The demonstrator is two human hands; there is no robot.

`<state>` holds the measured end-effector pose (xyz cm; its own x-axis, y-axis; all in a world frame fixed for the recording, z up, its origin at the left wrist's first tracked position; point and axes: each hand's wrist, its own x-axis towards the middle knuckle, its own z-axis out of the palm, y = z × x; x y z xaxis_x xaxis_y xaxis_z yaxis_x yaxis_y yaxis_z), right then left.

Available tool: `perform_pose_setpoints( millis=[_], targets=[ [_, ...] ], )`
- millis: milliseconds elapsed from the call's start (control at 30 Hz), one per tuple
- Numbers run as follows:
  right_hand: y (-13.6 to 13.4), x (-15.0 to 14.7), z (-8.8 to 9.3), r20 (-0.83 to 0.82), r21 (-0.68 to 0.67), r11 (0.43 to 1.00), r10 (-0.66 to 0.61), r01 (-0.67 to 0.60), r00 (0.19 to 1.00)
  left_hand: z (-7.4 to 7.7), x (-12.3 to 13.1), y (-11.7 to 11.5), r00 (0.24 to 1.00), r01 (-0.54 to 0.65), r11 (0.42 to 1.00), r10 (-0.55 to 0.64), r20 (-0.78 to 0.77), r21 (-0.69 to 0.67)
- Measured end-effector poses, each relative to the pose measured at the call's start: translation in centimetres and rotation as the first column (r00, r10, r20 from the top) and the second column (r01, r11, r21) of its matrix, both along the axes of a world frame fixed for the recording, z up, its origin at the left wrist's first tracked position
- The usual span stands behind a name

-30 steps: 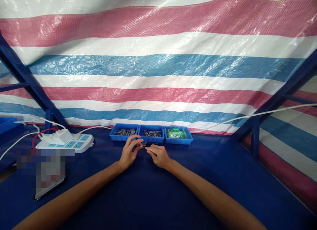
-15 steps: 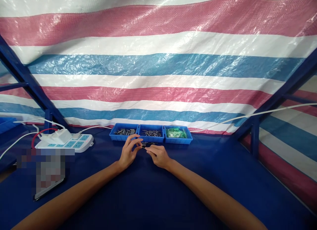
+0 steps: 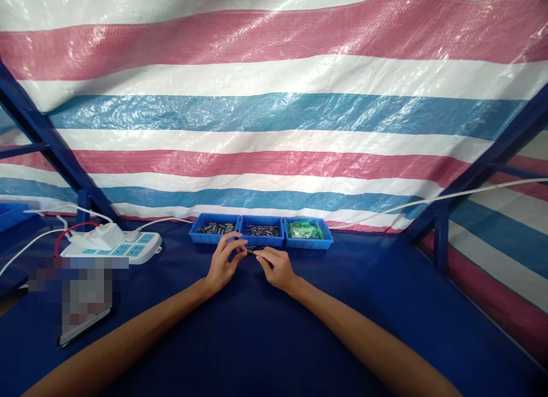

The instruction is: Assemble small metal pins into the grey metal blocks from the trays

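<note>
My left hand (image 3: 223, 262) and my right hand (image 3: 276, 267) meet over the dark blue table, fingertips together on a small dark metal part (image 3: 250, 250) pinched between them. Just beyond the hands stand three small blue trays in a row: the left tray (image 3: 214, 228) holds grey cylinders, the middle tray (image 3: 261, 230) holds thin metal pins, and the right tray (image 3: 307, 231) holds green pieces. The part is too small to tell its exact shape.
A white power strip (image 3: 115, 244) with plugs and white cables lies at the left. A phone-like flat object (image 3: 83, 316) lies near the left edge. Blue metal frame posts (image 3: 440, 237) stand at both sides. A striped tarp (image 3: 274, 117) hangs behind the table.
My right hand has shifted slightly up and towards the left hand. The fingertips sit closer together on the small part.
</note>
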<state>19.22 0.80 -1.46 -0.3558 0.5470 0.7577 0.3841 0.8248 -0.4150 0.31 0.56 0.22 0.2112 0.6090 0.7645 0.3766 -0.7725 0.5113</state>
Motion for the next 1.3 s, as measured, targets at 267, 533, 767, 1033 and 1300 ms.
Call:
perform_pose_setpoints(
  millis=[267,533,767,1033,1300],
  targets=[
    [0.1,-0.08,0.0,0.022,0.006,1.0,0.015,-0.015,1.0,0.02,-0.02,-0.06,1.0,-0.008,1.0,0.008,-0.02,0.0],
    [0.1,-0.14,-0.05,0.076,0.024,0.999,0.021,-0.023,0.997,-0.2,-0.1,-0.02,1.0,-0.012,1.0,0.012,-0.021,0.0],
    [0.19,-0.1,-0.13,0.088,0.022,0.999,0.03,-0.032,0.996,-0.2,-0.14,0.06,1.0,-0.005,1.0,0.005,-0.024,0.004],
    [0.14,-0.06,-0.07,0.097,0.01,0.999,0.034,-0.035,0.995,-0.2,-0.13,0.08,0.999,-0.015,1.0,0.016,-0.045,0.003],
    [0.2,0.01,-0.11,0.123,0.018,0.999,0.036,-0.039,0.992,-0.27,-0.14,0.0,0.998,-0.012,1.0,0.012,-0.058,-0.002]
  ],
)
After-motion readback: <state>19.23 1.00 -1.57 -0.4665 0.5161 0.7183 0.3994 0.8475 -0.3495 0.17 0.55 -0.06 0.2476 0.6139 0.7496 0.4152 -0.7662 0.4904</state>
